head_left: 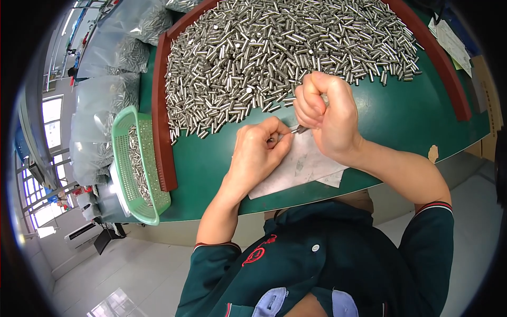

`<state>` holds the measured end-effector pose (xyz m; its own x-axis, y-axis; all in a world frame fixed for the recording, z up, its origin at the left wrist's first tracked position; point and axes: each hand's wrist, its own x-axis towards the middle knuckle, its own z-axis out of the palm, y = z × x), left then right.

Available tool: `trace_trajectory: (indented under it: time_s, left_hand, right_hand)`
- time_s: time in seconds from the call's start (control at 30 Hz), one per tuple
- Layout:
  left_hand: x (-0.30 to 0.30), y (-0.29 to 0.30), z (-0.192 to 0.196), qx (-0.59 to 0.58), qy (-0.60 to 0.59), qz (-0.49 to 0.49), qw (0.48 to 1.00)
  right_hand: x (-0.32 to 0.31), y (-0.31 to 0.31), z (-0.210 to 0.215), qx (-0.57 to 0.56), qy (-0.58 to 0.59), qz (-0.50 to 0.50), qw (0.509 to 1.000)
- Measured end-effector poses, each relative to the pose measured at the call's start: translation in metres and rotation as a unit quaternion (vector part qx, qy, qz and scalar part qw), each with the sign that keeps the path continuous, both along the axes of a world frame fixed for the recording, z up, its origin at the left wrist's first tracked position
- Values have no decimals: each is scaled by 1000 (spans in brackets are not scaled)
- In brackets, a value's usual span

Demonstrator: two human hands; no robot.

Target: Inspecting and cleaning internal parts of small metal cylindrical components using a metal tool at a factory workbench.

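Note:
My left hand is closed in a pinch above a sheet of paper. The end of a small metal pin shows between its curled fingers. To its right, my right hand is wrapped in a fist around a slim tool with a dark tip; the fist hides most of it, so its kind does not show. The tool's tip points at the left fingertips, where a bright bit of metal shows. Just beyond both hands lies a broad heap of short metal pins.
Dark red rails border the heap on the green tabletop. At the left stands a light green plastic basket with pins inside. Clear bags of pins line the far left. Papers and cardboard are at the right.

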<state>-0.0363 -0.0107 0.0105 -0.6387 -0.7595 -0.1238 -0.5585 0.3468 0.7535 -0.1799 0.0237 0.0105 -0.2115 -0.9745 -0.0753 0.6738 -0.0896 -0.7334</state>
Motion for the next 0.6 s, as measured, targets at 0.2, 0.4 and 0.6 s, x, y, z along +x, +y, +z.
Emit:
trace_trajectory:
  time_s: [0.2, 0.4, 0.6]
  left_hand:
    - [-1, 0, -1, 8, 8, 3, 1000]
    - [-1, -3, 1, 11, 5, -8, 1000]
    - [1, -1, 5, 8, 39, 8, 999]
  right_hand:
    - [2, 0, -2, -1, 20, -5, 1000]
    - [6, 4, -5, -32, 92, -17, 995]
    - [8, 4, 0, -16, 58, -5, 998]
